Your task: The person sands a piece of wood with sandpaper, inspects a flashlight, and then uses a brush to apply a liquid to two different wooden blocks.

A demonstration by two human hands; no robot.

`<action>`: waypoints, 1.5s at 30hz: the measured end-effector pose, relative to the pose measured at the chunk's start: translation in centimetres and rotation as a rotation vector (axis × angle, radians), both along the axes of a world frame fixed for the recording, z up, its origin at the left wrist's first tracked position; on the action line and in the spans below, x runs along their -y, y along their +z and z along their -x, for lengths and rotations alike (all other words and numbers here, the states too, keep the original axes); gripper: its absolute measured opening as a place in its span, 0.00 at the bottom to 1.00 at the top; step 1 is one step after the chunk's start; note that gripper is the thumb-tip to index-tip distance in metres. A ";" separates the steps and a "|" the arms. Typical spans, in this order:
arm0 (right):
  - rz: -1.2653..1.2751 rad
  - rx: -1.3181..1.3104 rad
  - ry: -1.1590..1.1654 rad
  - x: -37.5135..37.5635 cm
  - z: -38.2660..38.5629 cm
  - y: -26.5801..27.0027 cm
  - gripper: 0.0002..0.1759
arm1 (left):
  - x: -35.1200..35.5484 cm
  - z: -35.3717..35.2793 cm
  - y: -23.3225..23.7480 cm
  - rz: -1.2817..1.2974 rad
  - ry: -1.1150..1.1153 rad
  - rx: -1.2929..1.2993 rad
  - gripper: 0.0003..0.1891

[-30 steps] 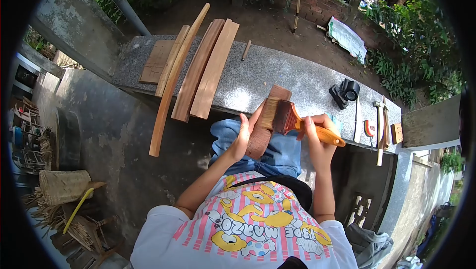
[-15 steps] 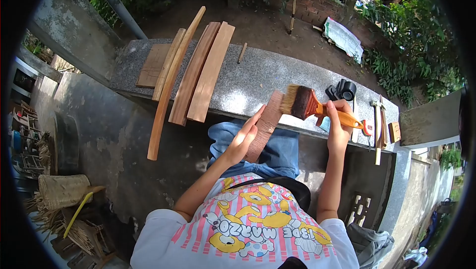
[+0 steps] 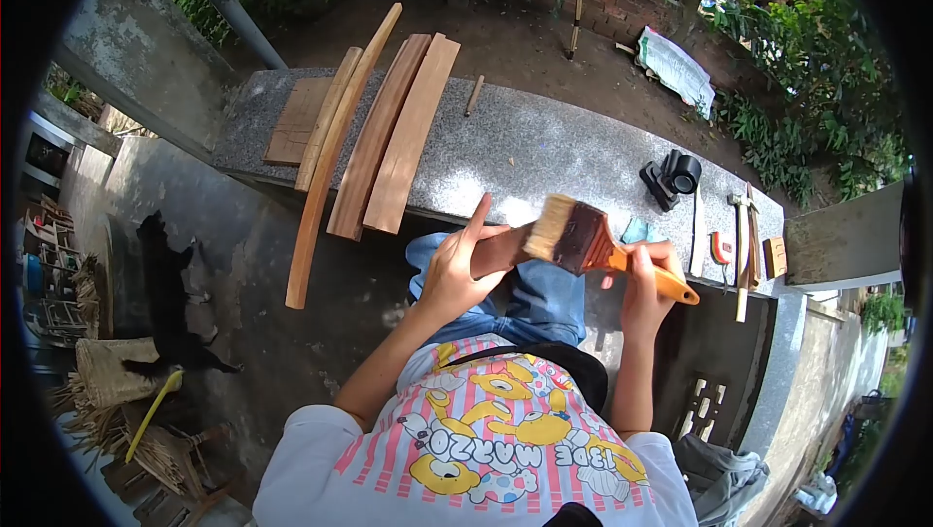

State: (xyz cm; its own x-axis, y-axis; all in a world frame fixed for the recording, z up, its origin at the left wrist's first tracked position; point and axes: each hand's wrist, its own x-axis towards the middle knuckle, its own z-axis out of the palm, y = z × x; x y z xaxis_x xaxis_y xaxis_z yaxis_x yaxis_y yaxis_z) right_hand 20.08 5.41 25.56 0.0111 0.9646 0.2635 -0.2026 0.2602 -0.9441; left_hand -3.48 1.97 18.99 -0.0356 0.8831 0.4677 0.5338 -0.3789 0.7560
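My left hand (image 3: 455,272) grips a short brown wooden piece (image 3: 499,251), index finger sticking up and the other fingers around its near end. In my right hand (image 3: 649,292) is a wide paintbrush (image 3: 586,237) with an orange handle and pale bristles pointing left. The bristles overlap the far end of the wooden piece in this view. Both hands are over my lap, just in front of the stone bench (image 3: 544,143). A blue-green scrap (image 3: 639,231) lies on the bench just past the brush.
Several long planks (image 3: 413,138) lie across the bench's left half, some overhanging its front edge. A small stick (image 3: 474,96), a black object (image 3: 673,179), a tape measure (image 3: 721,247), a hammer (image 3: 741,236) and a wood block (image 3: 775,258) are farther right. A black cat (image 3: 167,284) is on the floor at left.
The wooden piece has turned from slanting upright to more end-on and moved left. The brush has come down and left with my right hand. A black cat has appeared at left.
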 end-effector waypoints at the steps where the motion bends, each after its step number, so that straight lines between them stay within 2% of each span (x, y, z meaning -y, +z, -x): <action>1: 0.016 0.116 0.093 1.1 1.0 0.1 0.07 | 0.1 0.0 0.5 -0.038 0.025 -0.062 0.52; 2: 0.032 0.231 0.186 1.9 1.8 0.3 0.07 | 0.1 0.1 0.8 -0.036 0.018 -0.064 0.52; 4: -0.004 0.327 0.162 1.9 2.0 -1.2 0.07 | 0.1 0.5 1.0 -0.058 0.010 -0.220 0.53; 5: 0.114 0.192 0.118 1.5 1.5 -1.4 0.07 | 0.3 1.0 1.0 -0.071 0.022 -0.295 0.52; 6: 0.146 0.108 0.024 0.8 0.6 -1.9 0.08 | 0.3 1.2 1.0 -0.071 0.021 -0.296 0.52; 8: 0.098 0.149 -0.177 -0.3 -1.4 -1.6 0.09 | 0.3 1.5 1.2 -0.130 0.019 -0.326 0.50; 10: 0.025 0.072 -0.337 -0.5 -2.2 -1.4 0.08 | 0.1 1.4 0.9 -0.127 0.020 -0.294 0.47; 12: -0.013 0.069 -0.269 0.4 -1.8 -1.4 0.08 | -0.1 1.2 0.7 -0.121 0.014 -0.262 0.45; 14: 0.067 0.124 -0.037 1.6 0.0 -1.4 0.08 | -0.4 0.4 0.5 -0.081 0.021 -0.177 0.47; 16: -0.016 0.383 0.146 1.4 0.8 -1.8 0.06 | -0.9 0.1 0.5 -0.087 0.014 -0.134 0.47; 17: 0.146 0.122 0.125 1.0 1.0 -3.2 0.06 | -1.2 0.0 0.5 -0.091 0.020 -0.091 0.47; 18: 0.137 0.080 0.067 -0.2 0.0 -4.1 0.07 | -1.4 0.0 0.3 -0.091 0.013 -0.094 0.47; 20: 0.142 0.086 -0.186 -2.2 -2.0 -5.4 0.09 | -1.9 0.0 -1.1 0.039 0.106 -0.129 0.50; 22: 0.180 0.146 -0.364 -2.8 -3.9 -5.6 0.11 | -3.2 -0.1 -3.8 0.069 0.129 -0.054 0.49; 23: 0.205 0.063 -0.396 -2.7 -4.5 -5.8 0.11 | -3.7 -0.2 -5.0 0.113 0.208 -0.024 0.48; 25: 0.200 0.066 -0.349 -1.9 -4.8 -5.4 0.12 | -5.2 -0.8 -7.1 0.171 0.350 -0.004 0.44; 26: 0.215 0.096 -0.327 -1.3 -4.7 -5.3 0.12 | -5.8 -1.3 -7.3 0.169 0.341 -0.011 0.44; 28: 0.204 0.047 -0.211 -0.5 -4.2 -5.3 0.12 | -6.8 -2.1 -7.5 0.246 0.530 -0.072 0.41; 30: 0.218 0.088 -0.170 0.1 -3.8 -5.2 0.11 | -7.2 -2.8 -6.9 0.295 0.496 -0.057 0.41; 32: 0.209 0.099 -0.174 0.1 -3.4 -5.1 0.11 | -7.4 -3.7 -6.5 0.312 0.430 0.165 0.44; 33: 0.207 0.095 -0.178 0.0 -3.4 -5.0 0.11 | -7.3 -4.1 -6.8 0.294 0.371 0.108 0.47; 34: 0.199 0.074 -0.187 -0.1 -3.3 -5.0 0.12 | -6.5 -4.7 -7.0 0.382 0.284 0.184 0.49; 36: 0.193 0.046 -0.207 -0.3 -3.3 -4.9 0.12 | -5.1 -5.9 -6.3 0.368 0.075 0.244 0.52; 37: 0.182 0.055 -0.223 -0.5 -3.3 -4.8 0.12 | -4.8 -6.2 -7.0 0.377 -0.036 0.368 0.48; 38: 0.172 0.065 -0.241 -0.5 -3.4 -4.7 0.13 | -5.0 -5.8 -7.4 0.380 -0.048 0.363 0.48; 40: 0.166 0.069 -0.238 -0.4 -3.5 -4.5 0.13 | -6.0 -4.3 -7.8 0.264 -0.138 0.141 0.44; 41: 0.179 0.056 -0.207 -0.4 -3.4 -4.4 0.13 | -7.4 -3.4 -8.0 0.110 -0.097 0.002 0.46; 42: 0.193 0.042 -0.176 -0.2 -3.4 -4.3 0.13 | -8.8 -2.5 -7.6 0.063 -0.106 -0.114 0.49; 45: 0.227 0.102 -0.045 0.0 -3.2 -4.9 0.14 | -13.2 0.3 -7.2 0.119 -0.218 -0.468 0.47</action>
State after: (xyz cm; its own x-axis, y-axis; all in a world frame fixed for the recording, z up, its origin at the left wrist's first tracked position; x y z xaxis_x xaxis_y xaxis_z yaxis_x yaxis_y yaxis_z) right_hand 23.29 5.45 20.62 0.0398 0.9983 0.0423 -0.0959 0.0460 -0.9943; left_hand -3.76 15.15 11.77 0.3430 0.8947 0.2862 0.7431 -0.4448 0.5000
